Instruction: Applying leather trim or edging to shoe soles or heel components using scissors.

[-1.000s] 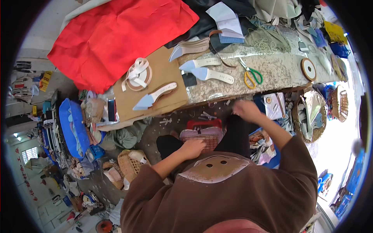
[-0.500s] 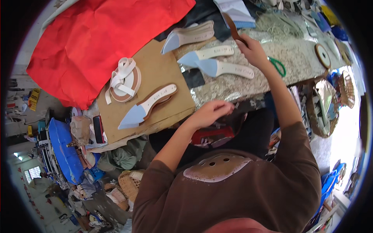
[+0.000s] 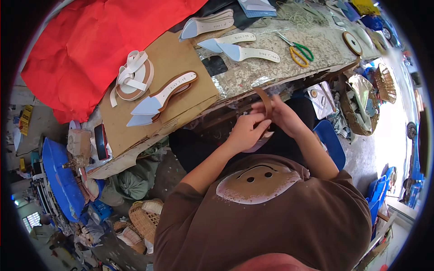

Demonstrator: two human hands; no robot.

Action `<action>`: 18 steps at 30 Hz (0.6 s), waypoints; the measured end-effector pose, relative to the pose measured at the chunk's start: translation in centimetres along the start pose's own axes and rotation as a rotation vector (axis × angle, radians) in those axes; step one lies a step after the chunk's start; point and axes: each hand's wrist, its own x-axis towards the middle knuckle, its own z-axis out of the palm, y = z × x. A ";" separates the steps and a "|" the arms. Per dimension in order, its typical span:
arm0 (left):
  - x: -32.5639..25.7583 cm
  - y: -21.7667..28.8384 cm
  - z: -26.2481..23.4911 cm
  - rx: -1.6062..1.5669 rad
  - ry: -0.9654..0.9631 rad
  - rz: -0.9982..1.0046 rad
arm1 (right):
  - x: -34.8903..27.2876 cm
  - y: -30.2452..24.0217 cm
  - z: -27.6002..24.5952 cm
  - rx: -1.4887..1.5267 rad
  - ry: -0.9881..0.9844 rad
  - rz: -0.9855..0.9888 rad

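Note:
My two hands meet over my lap, just under the near edge of the workbench. Between them a narrow brown insole stands nearly upright, seen almost edge-on. My right hand is closed round its back side, with the fingers partly behind it. My left hand pinches it lower down, its thumb and forefinger pressed against the piece. The insole's lower end is mostly hidden by my left hand. On the bench lie two stacked insoles, white with pale-blue fronts and brown edges.
Two more pale-blue and white insoles lie near a stack of insoles. Scissors with green and yellow handles rest at right. A roll of white tape sits on cardboard, beside a red sheet. Baskets stand on the floor.
My right hand has come down from above the bench to my lap, bringing the brown insole. My left hand has moved toward it and now grips it too. The scissors show fully.

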 end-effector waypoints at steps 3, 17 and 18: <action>0.2 -1.4 0.8 0.463 -0.154 0.173 | 1.4 -0.3 -1.0 -0.040 -0.007 -0.107; 19.1 -3.4 -10.6 1.979 0.472 0.494 | 0.4 -9.1 -1.7 -0.576 0.049 -0.192; 18.3 -3.3 -10.1 1.695 0.511 0.388 | 0.9 -10.1 -0.9 -0.684 0.049 -0.273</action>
